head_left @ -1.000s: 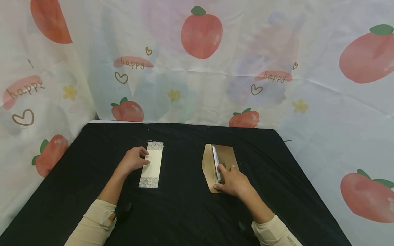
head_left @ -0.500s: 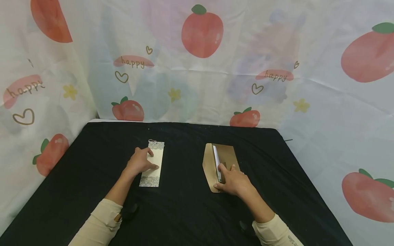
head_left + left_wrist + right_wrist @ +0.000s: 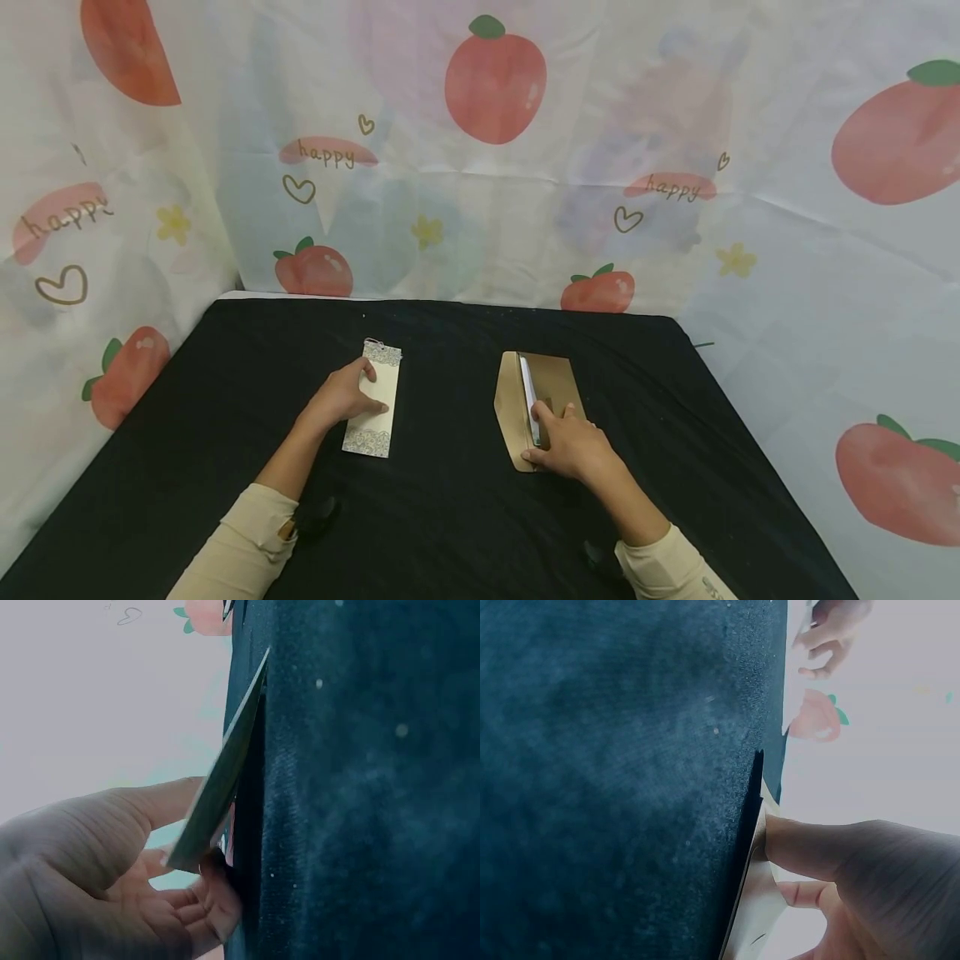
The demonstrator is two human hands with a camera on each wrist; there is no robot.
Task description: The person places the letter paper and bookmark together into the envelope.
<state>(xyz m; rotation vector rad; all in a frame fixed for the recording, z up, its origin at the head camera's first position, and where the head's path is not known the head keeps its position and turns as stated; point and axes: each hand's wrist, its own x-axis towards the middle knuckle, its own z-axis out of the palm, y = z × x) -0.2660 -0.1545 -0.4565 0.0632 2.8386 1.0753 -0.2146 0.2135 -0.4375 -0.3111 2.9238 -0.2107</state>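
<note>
On the black cloth, my left hand (image 3: 347,394) pinches a cream bookmark (image 3: 384,385) with lacy patterned ends and a thin loop at its top. In the left wrist view the bookmark (image 3: 217,791) is tilted, its near end raised off the cloth between thumb and fingers. To the right, a tan envelope (image 3: 557,372) lies with its flap (image 3: 506,408) spread to the left. A white strip (image 3: 527,387) shows at its mouth. My right hand (image 3: 572,444) holds the envelope there, thumb on the flap side and index finger at the mouth. Its other fingers are partly hidden.
A black cloth (image 3: 450,517) covers the table. A pale fabric backdrop (image 3: 480,208) with printed peaches and hearts stands behind and at both sides. Black cloth lies between the bookmark and the envelope.
My left hand has moved right over the bookmark and now pinches it; the near end has lifted slightly. My right hand and the envelope stay in place.
</note>
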